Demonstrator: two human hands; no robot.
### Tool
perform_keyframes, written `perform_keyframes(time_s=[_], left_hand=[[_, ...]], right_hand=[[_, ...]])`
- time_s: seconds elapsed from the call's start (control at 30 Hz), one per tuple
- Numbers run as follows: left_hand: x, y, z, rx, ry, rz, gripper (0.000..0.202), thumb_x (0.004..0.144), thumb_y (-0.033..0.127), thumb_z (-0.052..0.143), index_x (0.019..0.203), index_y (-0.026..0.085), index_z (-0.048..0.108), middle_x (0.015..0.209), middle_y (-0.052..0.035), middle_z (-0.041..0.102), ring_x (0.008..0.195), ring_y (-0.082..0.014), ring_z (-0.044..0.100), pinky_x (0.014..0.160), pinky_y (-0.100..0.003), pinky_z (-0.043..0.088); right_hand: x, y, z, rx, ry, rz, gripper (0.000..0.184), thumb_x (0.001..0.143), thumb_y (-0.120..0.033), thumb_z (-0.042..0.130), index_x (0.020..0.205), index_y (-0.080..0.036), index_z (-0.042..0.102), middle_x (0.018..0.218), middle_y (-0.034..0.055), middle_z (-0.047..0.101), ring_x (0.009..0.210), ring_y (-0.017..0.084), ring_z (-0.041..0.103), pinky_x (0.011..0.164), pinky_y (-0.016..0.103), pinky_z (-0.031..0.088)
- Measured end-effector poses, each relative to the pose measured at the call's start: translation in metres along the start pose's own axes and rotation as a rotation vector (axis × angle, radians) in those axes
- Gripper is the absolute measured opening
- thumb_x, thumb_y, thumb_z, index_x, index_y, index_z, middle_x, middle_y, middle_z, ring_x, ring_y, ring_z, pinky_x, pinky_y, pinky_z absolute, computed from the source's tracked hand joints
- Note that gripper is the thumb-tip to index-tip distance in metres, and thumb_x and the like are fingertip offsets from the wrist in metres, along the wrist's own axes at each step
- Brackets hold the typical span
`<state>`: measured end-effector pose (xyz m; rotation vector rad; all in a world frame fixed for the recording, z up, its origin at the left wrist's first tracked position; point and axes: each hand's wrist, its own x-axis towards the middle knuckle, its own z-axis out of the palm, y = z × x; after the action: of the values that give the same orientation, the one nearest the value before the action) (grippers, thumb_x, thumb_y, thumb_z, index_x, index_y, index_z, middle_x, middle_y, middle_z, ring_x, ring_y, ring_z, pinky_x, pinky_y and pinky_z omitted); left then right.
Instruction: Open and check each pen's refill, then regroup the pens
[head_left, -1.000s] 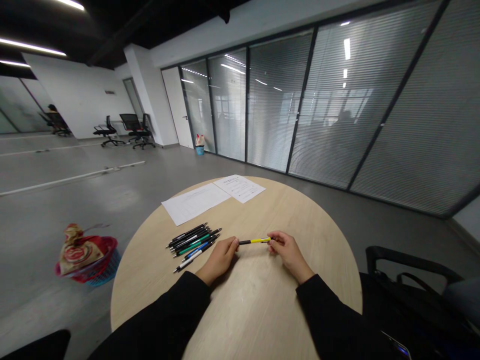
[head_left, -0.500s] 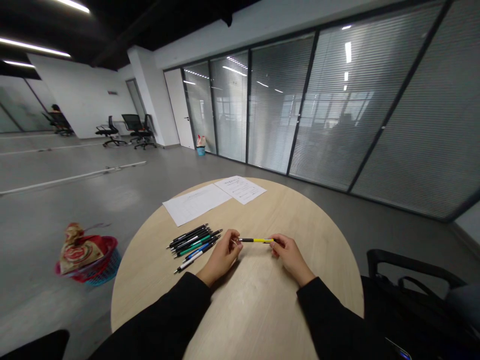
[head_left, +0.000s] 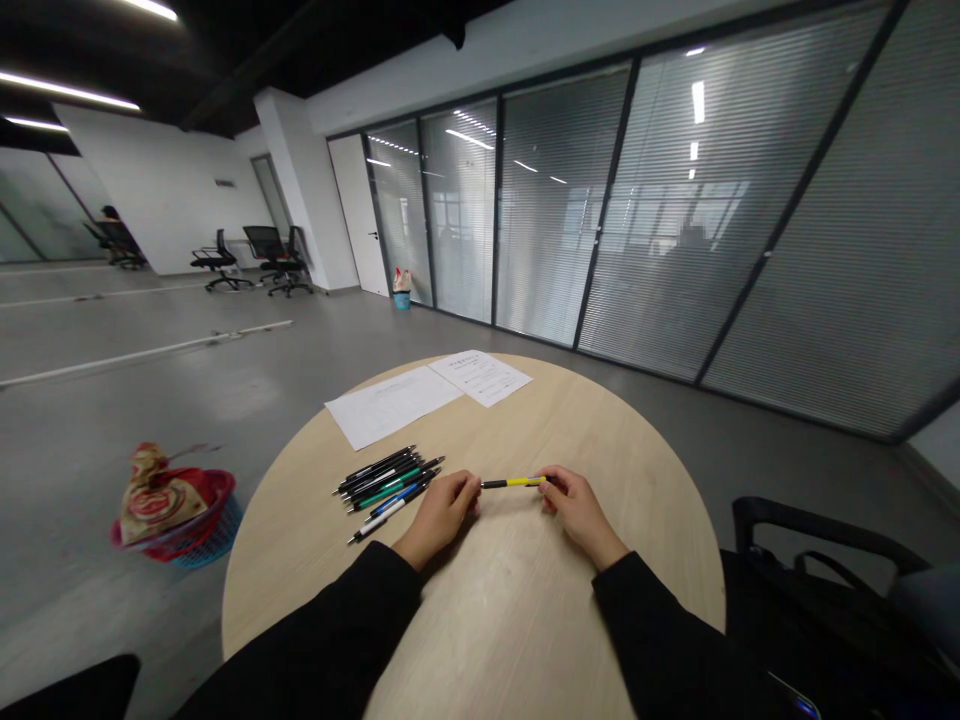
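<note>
The yellow pen [head_left: 514,482] lies along a 3-to-9 o'clock axis above the surface [head_left: 487,620]. The right hand [head_left: 581,508] has its grip clamped on the 3 o'clock end. The left hand [head_left: 440,512] has its fingers together at the 9 o'clock tip; contact cannot be confirmed. Other pens [head_left: 386,490] lie at the left hand's 10 o'clock.

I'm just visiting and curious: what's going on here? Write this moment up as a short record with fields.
Left hand: fingertips at the black end of the yellow-and-black pen
Right hand: pinching the pen's yellow end
Nearby: row of pens, just beyond the left hand
Surface: round wooden table
Rest: two sheets of paper on the table; red-and-blue basket on the floor
</note>
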<state>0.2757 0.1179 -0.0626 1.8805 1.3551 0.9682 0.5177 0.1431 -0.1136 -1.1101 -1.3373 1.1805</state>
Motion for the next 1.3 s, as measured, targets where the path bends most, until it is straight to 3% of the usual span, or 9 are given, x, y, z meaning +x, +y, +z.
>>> perform_keyframes(time_s=[0.07,0.23,0.4,0.53,0.73,0.8,0.97,1.13,1.3], left_hand=[[-0.0004,-0.0006,0.0008,-0.026,-0.021,-0.012,0.046,0.096,0.049,0.041,0.065,0.019,0.056,0.06,-0.0011,0.06,0.057,-0.0156,0.052,0.061,-0.028,0.038],[-0.0009,-0.0021,0.0029,-0.113,0.036,0.044,0.024,0.086,0.038,0.059,0.1,0.019,0.059,0.075,0.0005,0.061,0.065,-0.0153,0.054,0.062,-0.026,0.04],[-0.0012,0.0018,0.0021,-0.083,0.006,0.044,0.019,0.086,0.037,0.057,0.088,0.018,0.062,0.072,-0.0011,0.061,0.065,-0.0155,0.053,0.062,-0.026,0.039],[-0.0015,0.0054,0.0015,-0.134,0.018,-0.015,0.027,0.088,0.044,0.055,0.084,0.018,0.061,0.067,-0.0011,0.064,0.061,-0.0155,0.055,0.06,-0.026,0.04],[-0.0006,0.0027,0.0004,-0.041,0.013,-0.013,0.041,0.092,0.049,0.049,0.066,0.018,0.058,0.06,-0.0022,0.063,0.057,-0.0155,0.053,0.059,-0.027,0.039],[-0.0005,0.0005,0.0009,-0.061,0.01,-0.01,0.039,0.092,0.048,0.049,0.071,0.018,0.06,0.062,-0.0019,0.062,0.057,-0.0156,0.053,0.059,-0.027,0.039],[-0.001,-0.0006,0.0015,-0.09,0.082,0.057,0.027,0.087,0.039,0.059,0.106,0.019,0.06,0.077,-0.0007,0.063,0.066,-0.016,0.055,0.062,-0.026,0.041],[-0.0008,0.0007,0.0002,-0.036,0.052,0.081,0.016,0.088,0.033,0.056,0.091,0.018,0.061,0.078,-0.0019,0.061,0.07,-0.0168,0.054,0.065,-0.027,0.041],[0.0003,-0.0028,0.0011,-0.042,0.053,0.059,0.018,0.089,0.034,0.054,0.089,0.018,0.061,0.075,-0.0022,0.064,0.067,-0.0166,0.054,0.063,-0.027,0.04]], right_hand=[[0.0001,0.0003,0.0001,0.009,-0.004,-0.002,0.033,0.076,-0.044,0.069,0.094,-0.017,0.068,0.06,-0.0025,0.057,0.053,0.013,0.051,0.052,0.025,0.04],[0.0019,0.0052,-0.0003,0.008,-0.005,-0.016,0.03,0.077,-0.041,0.067,0.094,-0.016,0.067,0.06,-0.0026,0.057,0.053,0.013,0.051,0.051,0.024,0.039],[0.0016,0.0054,0.0001,0.023,0.004,-0.01,0.029,0.076,-0.04,0.068,0.092,-0.016,0.067,0.062,-0.0025,0.057,0.052,0.012,0.05,0.05,0.024,0.039],[0.0007,0.0035,-0.0006,-0.009,-0.024,-0.013,0.027,0.076,-0.039,0.068,0.09,-0.017,0.068,0.07,-0.0003,0.061,0.056,0.013,0.053,0.053,0.024,0.04],[0.0018,0.0086,-0.0025,-0.127,-0.105,-0.049,0.022,0.078,-0.035,0.064,0.091,-0.018,0.072,0.07,-0.0001,0.063,0.062,0.014,0.055,0.058,0.025,0.041],[0.0017,0.0092,-0.0024,-0.142,-0.101,-0.054,0.023,0.079,-0.034,0.063,0.093,-0.019,0.073,0.071,0.0001,0.063,0.063,0.015,0.055,0.059,0.025,0.041],[0.0002,0.0072,-0.0019,-0.167,-0.081,-0.054,0.023,0.081,-0.032,0.061,0.095,-0.018,0.073,0.069,0.0001,0.062,0.062,0.015,0.055,0.059,0.025,0.041],[0.0,0.0072,-0.0022,-0.188,-0.079,-0.062,0.024,0.082,-0.032,0.059,0.096,-0.018,0.072,0.067,-0.0002,0.061,0.063,0.016,0.055,0.059,0.025,0.041],[0.0013,0.008,-0.0032,-0.241,-0.105,-0.064,0.024,0.082,-0.03,0.058,0.096,-0.017,0.071,0.069,-0.0001,0.061,0.064,0.016,0.055,0.06,0.025,0.041]])
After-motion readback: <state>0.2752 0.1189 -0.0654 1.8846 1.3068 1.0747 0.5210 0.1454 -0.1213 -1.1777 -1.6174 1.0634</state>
